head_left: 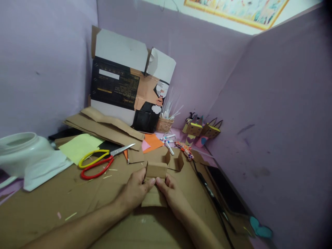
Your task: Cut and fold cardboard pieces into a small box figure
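A small folded cardboard piece point(155, 197) is held between both hands above the cardboard-covered table. My left hand point(136, 189) grips its left edge, the thumb pressed on its middle. On the right edge, my right hand point(173, 193) is closed with its thumb close to the other thumb. The upper flap of the piece stands bent up, and a lower flap hangs toward me. Just behind it lie small bent cardboard pieces point(179, 162). Scissors point(105, 162) with one yellow and one red handle lie open to the left.
Flattened cardboard point(109, 129), green paper point(80, 147) and a white container point(23, 148) are at the left. A printed box point(116, 83) leans on the wall. Behind are orange paper point(153, 142), markers point(169, 147) and cardboard figures point(194, 129). A black tablet-like object point(227, 190) lies right.
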A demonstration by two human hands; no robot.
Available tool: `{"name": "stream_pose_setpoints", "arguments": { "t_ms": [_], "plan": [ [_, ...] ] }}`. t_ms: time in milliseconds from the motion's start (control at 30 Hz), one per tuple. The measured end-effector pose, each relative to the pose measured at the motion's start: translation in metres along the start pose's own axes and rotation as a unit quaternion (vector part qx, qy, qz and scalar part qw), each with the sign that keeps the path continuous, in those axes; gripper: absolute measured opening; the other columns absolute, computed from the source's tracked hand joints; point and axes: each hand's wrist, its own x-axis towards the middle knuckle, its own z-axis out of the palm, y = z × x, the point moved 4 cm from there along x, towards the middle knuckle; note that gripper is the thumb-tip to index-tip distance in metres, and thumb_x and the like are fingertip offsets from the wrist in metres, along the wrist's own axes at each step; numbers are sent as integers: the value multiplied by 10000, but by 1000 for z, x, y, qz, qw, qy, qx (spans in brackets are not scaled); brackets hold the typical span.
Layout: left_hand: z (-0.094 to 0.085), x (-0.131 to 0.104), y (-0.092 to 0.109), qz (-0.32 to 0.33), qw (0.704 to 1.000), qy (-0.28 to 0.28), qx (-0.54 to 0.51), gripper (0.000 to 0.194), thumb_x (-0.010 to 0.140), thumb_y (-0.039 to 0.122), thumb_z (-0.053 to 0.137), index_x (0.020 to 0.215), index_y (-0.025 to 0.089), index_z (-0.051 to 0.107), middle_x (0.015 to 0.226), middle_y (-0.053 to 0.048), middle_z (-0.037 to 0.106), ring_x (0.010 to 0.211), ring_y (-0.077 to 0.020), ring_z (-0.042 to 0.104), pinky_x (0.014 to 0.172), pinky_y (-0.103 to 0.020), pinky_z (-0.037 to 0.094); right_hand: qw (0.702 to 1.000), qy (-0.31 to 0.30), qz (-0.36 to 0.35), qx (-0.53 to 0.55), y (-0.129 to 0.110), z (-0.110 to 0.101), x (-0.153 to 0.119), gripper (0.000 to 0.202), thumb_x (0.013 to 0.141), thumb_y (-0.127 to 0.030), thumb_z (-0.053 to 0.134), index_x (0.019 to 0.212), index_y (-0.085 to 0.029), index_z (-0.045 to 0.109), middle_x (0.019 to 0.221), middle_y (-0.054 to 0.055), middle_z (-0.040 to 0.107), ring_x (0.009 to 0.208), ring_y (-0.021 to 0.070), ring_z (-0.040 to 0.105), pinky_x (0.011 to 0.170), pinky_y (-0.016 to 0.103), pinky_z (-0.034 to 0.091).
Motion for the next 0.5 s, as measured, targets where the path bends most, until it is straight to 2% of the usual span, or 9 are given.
{"name": "stream_pose_setpoints", "arguments": {
  "t_ms": [100,200,267,333,500],
  "plan": [
    [-3,2,5,-16,1000,20,-17,283,690,337,596,869,119,593,799,-48,658,779,-204,591,678,-282,459,1000,-7,-8,10,0,4,-1,249,728,-378,608,871,-175,603,814,31,655,746,189,594,712,305,454],
    [-11,4,8,-36,992,107,-47,267,568,314,691,734,137,580,637,9,602,599,-142,533,564,-239,413,999,-41,-3,14,5,12,-2,240,713,-382,623,832,-174,607,733,12,637,663,163,569,635,268,435],
    [-13,5,8,-54,983,146,-93,239,512,284,710,608,150,537,502,55,515,485,-94,450,493,-212,357,998,-55,-6,17,7,16,-4,244,701,-386,633,809,-169,606,697,3,620,647,152,550,618,254,420],
    [-12,5,7,-71,977,154,-126,245,500,276,700,510,155,486,430,73,448,428,-68,386,453,-199,314,998,-61,-10,21,7,19,-6,257,692,-394,640,801,-164,600,687,-1,607,642,144,534,614,247,411],
    [-10,5,7,-98,973,146,-149,243,503,273,687,468,145,484,404,59,453,405,-64,374,416,-193,285,998,-55,-3,34,7,22,-9,319,649,-434,669,770,-153,578,661,-8,573,592,122,491,574,230,388]
  ]
}}
